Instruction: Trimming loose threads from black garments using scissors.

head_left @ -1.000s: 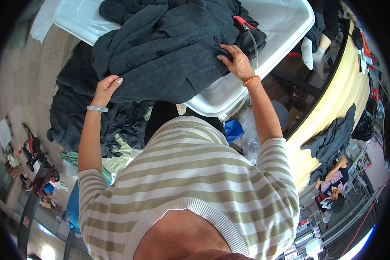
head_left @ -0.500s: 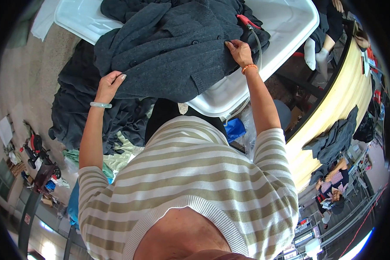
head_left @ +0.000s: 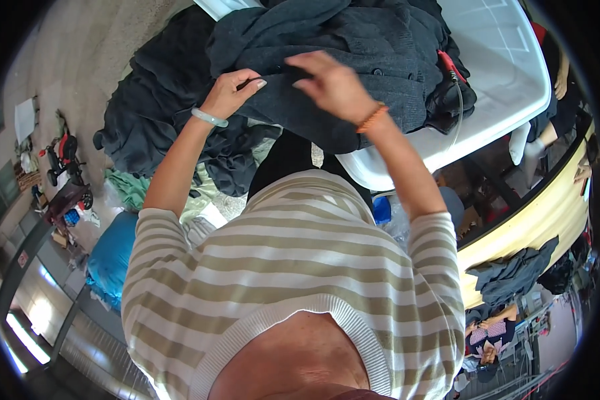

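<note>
A dark grey knit cardigan [head_left: 380, 97] with a row of buttons lies spread over the heap in front of me. My left hand [head_left: 232, 95] pinches its edge between thumb and fingers at the left. Over the cardigan's middle is my right hand [head_left: 333, 87], slightly smeared by motion, thumb and fingers apart with nothing between them. Beyond it, at the cardigan's right end, a red-handled tool [head_left: 449, 65] with a clear hose rests on dark fabric.
A white plastic tub [head_left: 513, 80] holds the garments. More dark clothes [head_left: 160, 113] pile at the left, beside green cloth [head_left: 128, 189] and a blue bundle [head_left: 113, 257]. A curved wooden table [head_left: 513, 243] bearing a dark garment [head_left: 517, 270] stands right. Other people [head_left: 492, 337] sit nearby.
My right hand has let go of the cardigan's buttoned edge and moved left, close to my left hand. The left hand keeps its pinch. The view has shifted, moving the scene rightward.
</note>
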`<act>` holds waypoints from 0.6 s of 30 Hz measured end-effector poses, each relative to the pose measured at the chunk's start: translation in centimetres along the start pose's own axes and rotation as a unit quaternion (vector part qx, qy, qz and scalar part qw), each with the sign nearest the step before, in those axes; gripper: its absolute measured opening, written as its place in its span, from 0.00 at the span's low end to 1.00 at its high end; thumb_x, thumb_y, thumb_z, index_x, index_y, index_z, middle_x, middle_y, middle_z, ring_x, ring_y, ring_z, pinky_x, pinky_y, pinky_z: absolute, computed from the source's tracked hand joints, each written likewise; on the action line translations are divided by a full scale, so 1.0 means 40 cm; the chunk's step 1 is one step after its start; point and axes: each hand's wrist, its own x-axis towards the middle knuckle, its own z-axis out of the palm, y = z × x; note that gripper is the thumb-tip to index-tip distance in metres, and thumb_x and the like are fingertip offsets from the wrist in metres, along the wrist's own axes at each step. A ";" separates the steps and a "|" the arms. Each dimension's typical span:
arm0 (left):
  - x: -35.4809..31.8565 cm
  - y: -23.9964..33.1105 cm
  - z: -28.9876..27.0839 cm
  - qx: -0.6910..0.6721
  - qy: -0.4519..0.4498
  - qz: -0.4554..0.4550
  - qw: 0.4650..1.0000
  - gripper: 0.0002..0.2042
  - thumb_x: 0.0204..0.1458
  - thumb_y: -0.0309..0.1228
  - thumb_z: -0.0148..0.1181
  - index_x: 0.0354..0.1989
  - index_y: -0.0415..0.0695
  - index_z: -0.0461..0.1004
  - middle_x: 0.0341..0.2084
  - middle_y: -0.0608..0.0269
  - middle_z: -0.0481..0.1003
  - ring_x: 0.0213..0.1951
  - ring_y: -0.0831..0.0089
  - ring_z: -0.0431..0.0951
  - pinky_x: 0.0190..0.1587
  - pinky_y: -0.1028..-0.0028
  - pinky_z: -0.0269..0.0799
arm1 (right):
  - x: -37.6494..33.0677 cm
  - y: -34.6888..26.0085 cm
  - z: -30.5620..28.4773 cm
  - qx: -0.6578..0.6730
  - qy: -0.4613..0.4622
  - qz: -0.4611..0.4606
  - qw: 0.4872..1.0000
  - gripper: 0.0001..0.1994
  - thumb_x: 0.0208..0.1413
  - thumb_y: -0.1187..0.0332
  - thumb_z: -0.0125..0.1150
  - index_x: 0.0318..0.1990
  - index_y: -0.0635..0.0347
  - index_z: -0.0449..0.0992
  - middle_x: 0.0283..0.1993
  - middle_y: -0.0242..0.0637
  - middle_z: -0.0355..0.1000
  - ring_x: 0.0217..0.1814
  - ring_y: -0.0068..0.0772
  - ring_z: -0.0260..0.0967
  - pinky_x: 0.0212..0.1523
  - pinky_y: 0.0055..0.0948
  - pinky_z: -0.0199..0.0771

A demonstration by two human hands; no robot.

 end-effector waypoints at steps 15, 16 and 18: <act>-0.004 0.017 0.037 0.023 0.079 0.042 0.996 0.08 0.48 0.25 0.63 0.36 0.37 0.75 0.30 0.55 0.77 0.32 0.64 0.78 0.35 0.75 0.71 | -0.023 -0.011 0.134 -0.209 -0.128 0.053 0.968 0.05 0.46 0.76 0.55 0.33 0.62 0.72 0.35 0.45 0.69 0.34 0.47 0.74 0.35 0.37 0.76; 0.009 0.010 0.048 0.021 0.074 0.051 0.996 0.08 0.48 0.25 0.63 0.36 0.37 0.75 0.30 0.55 0.77 0.32 0.64 0.78 0.35 0.75 0.71 | -0.018 -0.015 0.131 -0.202 -0.121 0.040 0.971 0.06 0.44 0.76 0.55 0.32 0.62 0.71 0.35 0.45 0.69 0.34 0.46 0.74 0.34 0.37 0.76; 0.048 -0.007 0.070 0.061 0.194 0.083 0.976 0.08 0.46 0.26 0.65 0.34 0.39 0.75 0.28 0.54 0.76 0.29 0.61 0.78 0.32 0.69 0.72 | -0.009 -0.029 0.120 -0.222 -0.118 0.024 0.968 0.06 0.44 0.75 0.54 0.32 0.60 0.71 0.33 0.43 0.69 0.29 0.43 0.73 0.30 0.35 0.75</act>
